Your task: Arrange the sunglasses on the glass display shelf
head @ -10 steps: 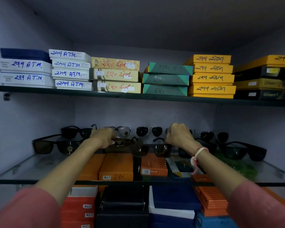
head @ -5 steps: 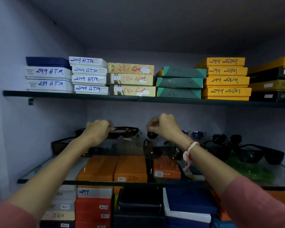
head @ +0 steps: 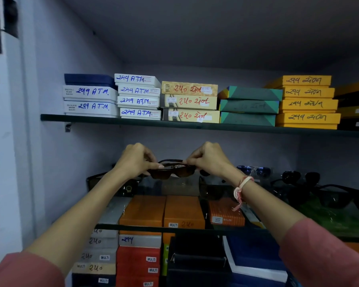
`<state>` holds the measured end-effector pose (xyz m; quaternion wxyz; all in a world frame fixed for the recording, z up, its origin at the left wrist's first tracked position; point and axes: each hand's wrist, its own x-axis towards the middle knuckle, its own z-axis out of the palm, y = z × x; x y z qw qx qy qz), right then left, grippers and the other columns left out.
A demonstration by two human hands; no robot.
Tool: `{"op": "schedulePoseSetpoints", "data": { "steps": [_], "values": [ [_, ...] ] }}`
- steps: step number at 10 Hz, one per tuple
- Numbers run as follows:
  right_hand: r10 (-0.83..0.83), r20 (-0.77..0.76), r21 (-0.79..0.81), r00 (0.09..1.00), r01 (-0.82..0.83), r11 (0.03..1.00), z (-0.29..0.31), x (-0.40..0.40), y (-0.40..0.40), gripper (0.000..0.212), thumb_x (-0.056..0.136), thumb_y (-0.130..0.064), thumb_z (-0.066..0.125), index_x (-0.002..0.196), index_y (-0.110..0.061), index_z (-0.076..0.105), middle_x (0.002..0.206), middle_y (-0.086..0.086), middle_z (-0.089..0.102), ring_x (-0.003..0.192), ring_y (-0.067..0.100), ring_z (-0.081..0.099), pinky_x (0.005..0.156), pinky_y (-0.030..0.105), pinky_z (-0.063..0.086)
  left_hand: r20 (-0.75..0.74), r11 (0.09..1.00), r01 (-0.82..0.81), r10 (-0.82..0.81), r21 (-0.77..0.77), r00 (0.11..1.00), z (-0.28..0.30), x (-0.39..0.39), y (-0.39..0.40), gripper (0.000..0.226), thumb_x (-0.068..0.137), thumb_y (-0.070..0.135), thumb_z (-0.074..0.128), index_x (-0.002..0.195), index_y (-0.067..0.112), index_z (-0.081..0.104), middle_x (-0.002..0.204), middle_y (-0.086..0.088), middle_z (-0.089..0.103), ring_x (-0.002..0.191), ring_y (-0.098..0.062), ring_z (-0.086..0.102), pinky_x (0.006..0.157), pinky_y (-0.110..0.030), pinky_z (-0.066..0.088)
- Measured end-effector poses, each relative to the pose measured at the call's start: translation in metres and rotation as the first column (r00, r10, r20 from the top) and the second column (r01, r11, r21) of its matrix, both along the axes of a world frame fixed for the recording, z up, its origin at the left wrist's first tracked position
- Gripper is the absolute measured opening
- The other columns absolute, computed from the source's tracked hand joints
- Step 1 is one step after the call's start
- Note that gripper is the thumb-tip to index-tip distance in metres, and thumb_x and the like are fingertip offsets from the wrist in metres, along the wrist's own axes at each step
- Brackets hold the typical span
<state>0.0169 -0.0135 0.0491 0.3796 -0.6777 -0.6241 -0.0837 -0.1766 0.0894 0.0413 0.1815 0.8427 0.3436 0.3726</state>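
I hold a pair of brown-lensed sunglasses [head: 172,171] in the air above the middle of the glass display shelf [head: 195,227]. My left hand [head: 134,160] pinches its left end and my right hand [head: 210,159] pinches its right end. Other dark sunglasses stand on the shelf: one pair at the far left [head: 112,183], a blue-lensed pair [head: 255,170] behind my right wrist, and several black pairs at the right [head: 330,193]. A dark pair [head: 214,189] sits just below my right wrist.
The upper shelf [head: 195,126] carries stacks of white, beige, green and yellow boxes close above my hands. Orange boxes [head: 164,210] lie under the glass, with more stacked boxes below. A wall [head: 50,152] closes the left side.
Both hands have lifted the brown sunglasses off the shelf and drawn closer together, now holding the pair higher. The view has shifted left and moved nearer.
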Motion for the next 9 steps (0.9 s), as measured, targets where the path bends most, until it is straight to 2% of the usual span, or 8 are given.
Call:
{"op": "schedulePoseSetpoints", "data": {
  "steps": [2, 3, 4, 5, 6, 7, 8, 9],
  "values": [
    [-0.209, -0.092, 0.053, 0.974, 0.214, 0.975, -0.002, 0.001, 0.009, 0.023, 0.077, -0.028, 0.078, 0.089, -0.009, 0.082, 0.081, 0.007, 0.077, 0.07, 0.016, 0.067, 0.071, 0.03, 0.059, -0.16, 0.974, -0.186, 0.205, 0.128, 0.965, 0.003, 0.001, 0.007, 0.023, 0.072, 0.036, 0.082, 0.078, 0.014, 0.081, 0.086, -0.001, 0.078, 0.082, -0.02, 0.07, 0.073, -0.038, 0.059],
    [-0.268, -0.083, -0.043, 0.96, 0.266, 0.963, -0.009, 0.003, 0.016, 0.026, 0.076, -0.028, 0.078, 0.095, -0.011, 0.081, 0.096, 0.007, 0.078, 0.086, 0.022, 0.07, 0.078, 0.036, 0.06, -0.183, 0.964, -0.256, 0.265, 0.068, 0.947, 0.002, 0.004, 0.013, 0.025, 0.071, 0.03, 0.082, 0.068, 0.006, 0.077, 0.065, -0.001, 0.07, 0.068, -0.021, 0.065, 0.061, -0.032, 0.052],
    [-0.328, -0.06, -0.13, 0.943, 0.319, 0.939, -0.019, 0.002, 0.023, 0.027, 0.075, -0.03, 0.078, 0.091, -0.009, 0.08, 0.09, 0.009, 0.077, 0.081, 0.025, 0.07, 0.068, 0.034, 0.058, -0.238, 0.959, -0.283, 0.274, -0.006, 0.932, -0.003, 0.01, 0.018, 0.034, 0.068, 0.029, 0.082, 0.053, 0.011, 0.057, 0.055, 0.001, 0.054, 0.061, -0.02, 0.058, 0.057, -0.028, 0.046],
    [-0.372, -0.042, -0.19, 0.927, 0.358, 0.914, -0.027, 0.003, 0.032, 0.027, 0.073, -0.032, 0.076, 0.081, -0.007, 0.074, 0.081, 0.009, 0.069, 0.075, 0.026, 0.066, 0.06, 0.031, 0.047, -0.291, 0.955, -0.293, 0.267, -0.051, 0.919, -0.007, 0.015, 0.022, 0.039, 0.067, 0.028, 0.082, 0.056, 0.014, 0.048, 0.058, 0.002, 0.051, 0.064, -0.02, 0.055, 0.055, -0.027, 0.042],
    [-0.372, -0.029, -0.227, 0.928, 0.356, 0.907, -0.034, 0.002, 0.039, 0.026, 0.072, -0.031, 0.076, 0.07, -0.006, 0.069, 0.072, 0.006, 0.065, 0.065, 0.024, 0.06, 0.054, 0.03, 0.044, -0.326, 0.954, -0.282, 0.236, -0.099, 0.915, -0.008, 0.018, 0.024, 0.031, 0.066, 0.029, 0.083, 0.065, 0.013, 0.056, 0.063, 0.001, 0.053, 0.071, -0.02, 0.056, 0.056, -0.027, 0.041],
    [-0.348, -0.004, -0.235, 0.937, 0.337, 0.911, -0.04, 0.007, 0.046, 0.03, 0.071, -0.036, 0.08, 0.082, -0.008, 0.079, 0.077, 0.007, 0.075, 0.065, 0.021, 0.067, 0.051, 0.029, 0.051, -0.337, 0.955, -0.274, 0.224, -0.11, 0.915, -0.011, 0.021, 0.03, 0.039, 0.066, 0.031, 0.084, 0.09, 0.005, 0.069, 0.063, 0.001, 0.051, 0.072, -0.02, 0.056, 0.059, -0.028, 0.044],
    [-0.33, 0.006, -0.276, 0.944, 0.318, 0.907, -0.042, 0.008, 0.044, 0.036, 0.071, -0.04, 0.081, 0.089, -0.009, 0.079, 0.085, 0.006, 0.078, 0.076, 0.021, 0.072, 0.067, 0.034, 0.061, -0.377, 0.938, -0.336, 0.28, -0.09, 0.883, -0.009, 0.023, 0.026, 0.052, 0.067, 0.039, 0.083, 0.103, 0.007, 0.064, 0.084, -0.002, 0.058, 0.08, -0.021, 0.056, 0.065, -0.03, 0.046],
    [-0.315, -0.054, -0.191, 0.948, 0.3, 0.935, -0.036, 0.007, 0.031, 0.032, 0.074, -0.04, 0.078, 0.094, -0.014, 0.08, 0.089, 0.001, 0.077, 0.08, 0.02, 0.071, 0.073, 0.039, 0.061, -0.297, 0.919, -0.394, 0.367, -0.033, 0.881, -0.009, 0.023, 0.016, 0.057, 0.067, 0.055, 0.079, 0.098, 0.009, 0.071, 0.087, -0.003, 0.064, 0.079, -0.022, 0.058, 0.063, -0.03, 0.044]
  ]
}}
